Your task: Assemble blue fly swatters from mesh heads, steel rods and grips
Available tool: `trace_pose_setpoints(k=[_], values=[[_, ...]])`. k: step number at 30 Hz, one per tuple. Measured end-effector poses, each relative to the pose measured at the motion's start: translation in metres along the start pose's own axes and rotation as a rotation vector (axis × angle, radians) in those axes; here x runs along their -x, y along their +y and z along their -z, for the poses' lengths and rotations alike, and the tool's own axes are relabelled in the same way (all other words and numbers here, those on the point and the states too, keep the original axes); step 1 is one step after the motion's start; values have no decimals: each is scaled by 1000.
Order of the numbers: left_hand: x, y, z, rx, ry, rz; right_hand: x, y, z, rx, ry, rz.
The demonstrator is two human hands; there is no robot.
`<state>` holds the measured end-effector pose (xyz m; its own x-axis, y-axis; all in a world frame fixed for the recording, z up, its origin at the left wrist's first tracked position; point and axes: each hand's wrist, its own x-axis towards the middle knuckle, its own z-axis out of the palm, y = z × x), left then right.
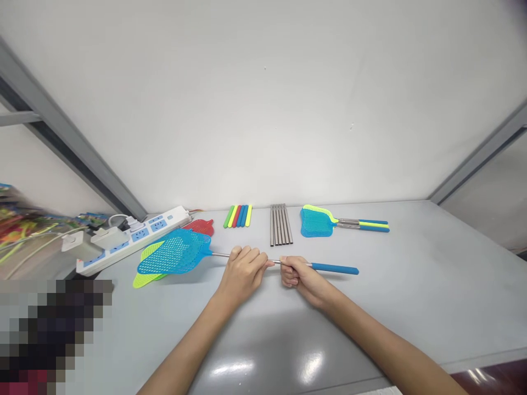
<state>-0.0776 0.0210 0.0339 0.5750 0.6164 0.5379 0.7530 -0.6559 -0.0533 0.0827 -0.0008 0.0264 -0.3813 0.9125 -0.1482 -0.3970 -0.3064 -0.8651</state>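
A fly swatter (175,253) with a blue mesh head, a thin metal rod and a blue handle lies across in front of me, head to the left. My left hand (246,271) is closed around its rod, closer to the head. Around the thicker metal part near the blue handle, my right hand (296,272) is closed too. Only a short stretch of rod shows between the two hands. Under and behind the blue head are green-yellow swatter heads (145,278) and a red swatter head (202,226), partly covered.
Behind my hands lie several coloured handle sleeves (237,216) and a row of metal tubes (281,225). Swatters with handles (319,222) are stacked at the right. A white power strip (140,237) with plugged-in adapters stands at left, before the back wall (272,109). Plastic-wrapped items (20,225) are at far left.
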Motion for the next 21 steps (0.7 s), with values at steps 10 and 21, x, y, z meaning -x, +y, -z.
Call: trace_pose_setpoints(k=[10,21], values=[[-2,-1,1,14,-14,11,0,-2,1,-7,-1,2],[-2,-5,2,13,-6,7,0,-5,1,5,-3,2]])
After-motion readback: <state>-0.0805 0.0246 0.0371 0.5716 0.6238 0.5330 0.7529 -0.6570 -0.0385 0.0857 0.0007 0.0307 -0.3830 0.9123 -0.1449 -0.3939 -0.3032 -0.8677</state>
